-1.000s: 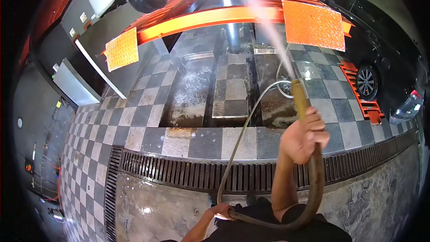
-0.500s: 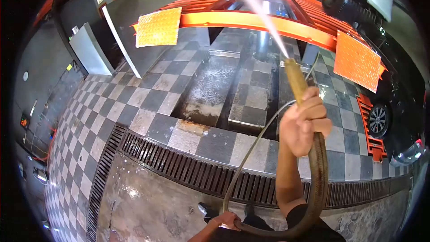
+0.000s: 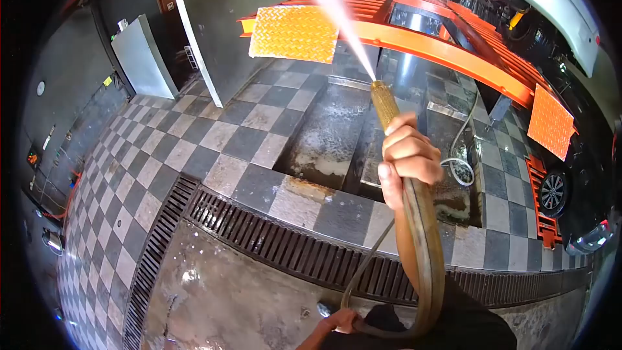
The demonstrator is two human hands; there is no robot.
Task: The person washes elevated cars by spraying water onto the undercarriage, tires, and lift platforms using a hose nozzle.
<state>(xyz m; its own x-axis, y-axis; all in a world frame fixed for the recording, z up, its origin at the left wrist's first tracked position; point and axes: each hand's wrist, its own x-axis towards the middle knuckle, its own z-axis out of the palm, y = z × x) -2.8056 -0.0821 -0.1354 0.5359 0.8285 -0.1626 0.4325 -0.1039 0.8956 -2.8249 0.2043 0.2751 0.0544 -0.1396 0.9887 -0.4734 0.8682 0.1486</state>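
My right hand is wrapped around a hose just below its brass spray nozzle. A white jet of water shoots from the nozzle up and to the left, passing in front of the orange car lift. The thick hose bends down from that hand toward my body. Low in the view, my left hand grips the hose's lower run, close to my legs. Under the raised white vehicle, a wheel and dark underbody parts show at the upper right.
Sunken pits with wet, foamy floors lie ahead in the checkered tile floor. A drain grate crosses in front of me. A dark car stands at right, a grey partition at left. Thin hose lies over the pit.
My right hand and the nozzle have moved left, and the jet now points further left. The view has turned to the right side of the lift slightly. Both hands keep their hold.
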